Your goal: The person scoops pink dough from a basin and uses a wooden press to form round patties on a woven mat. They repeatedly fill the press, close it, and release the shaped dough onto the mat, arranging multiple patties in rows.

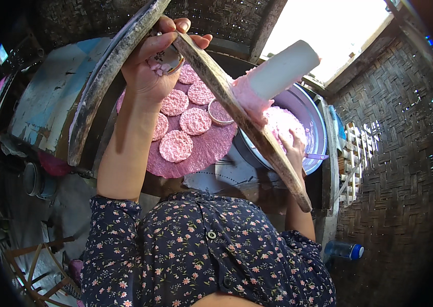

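My left hand [152,66] is raised at the upper middle, fingers closed round the upper end of a hinged-looking wooden press. One wooden arm [111,77] of it slants down left. The other arm [221,92] slants down right and bears a white cylinder [285,69] smeared with pink dough. A small metal-rimmed cup [170,60] with pink bits shows by the left palm. My right hand [294,147] reaches into a basin [321,120], its fingers apart on a pink doughy mass [283,123]. Part of this hand's wrist is behind the wooden arm.
Several pink lacy discs [176,146] and a ring [220,111] lie on a round purple mat [196,158] ahead. A purple handle [316,156] crosses the basin's near rim. Woven walls [395,153] enclose the right side. A blue-capped bottle [344,250] lies low at right.
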Motion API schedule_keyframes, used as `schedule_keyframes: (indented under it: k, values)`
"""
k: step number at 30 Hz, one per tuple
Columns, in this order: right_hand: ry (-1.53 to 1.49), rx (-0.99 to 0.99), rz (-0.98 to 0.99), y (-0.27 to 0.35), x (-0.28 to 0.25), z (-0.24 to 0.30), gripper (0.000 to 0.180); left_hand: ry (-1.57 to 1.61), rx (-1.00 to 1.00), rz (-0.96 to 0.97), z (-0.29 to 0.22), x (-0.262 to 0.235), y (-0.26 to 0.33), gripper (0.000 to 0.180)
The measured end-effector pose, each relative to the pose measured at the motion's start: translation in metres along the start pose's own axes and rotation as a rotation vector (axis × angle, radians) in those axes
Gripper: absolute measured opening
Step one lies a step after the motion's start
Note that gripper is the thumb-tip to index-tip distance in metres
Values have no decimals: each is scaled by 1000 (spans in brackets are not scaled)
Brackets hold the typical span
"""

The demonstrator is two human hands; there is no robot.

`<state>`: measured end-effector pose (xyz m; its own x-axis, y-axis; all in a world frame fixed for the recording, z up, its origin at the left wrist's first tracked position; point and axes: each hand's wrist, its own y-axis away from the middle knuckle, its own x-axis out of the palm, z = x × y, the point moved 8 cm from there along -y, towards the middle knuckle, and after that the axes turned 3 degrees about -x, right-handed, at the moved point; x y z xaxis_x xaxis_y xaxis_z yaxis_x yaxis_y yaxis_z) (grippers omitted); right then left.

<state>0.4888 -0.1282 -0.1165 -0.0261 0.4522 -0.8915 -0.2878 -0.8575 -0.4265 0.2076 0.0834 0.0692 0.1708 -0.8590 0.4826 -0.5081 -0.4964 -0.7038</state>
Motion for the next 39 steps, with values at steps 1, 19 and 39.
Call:
schedule_keyframes:
  k: [1, 19, 39]
  values:
    - [-187, 17, 71, -5, -1, 0, 42, 11, 6, -7, 1, -2, 0, 18]
    - [-2490, -210, 574, -35, -105, 177, 90, -649, -296, 231, -8, 10, 80, 76]
    - [-694, -746, -64, -62, -164, 232, 93, -1689, 46, 119, -24, 46, 60, 44]
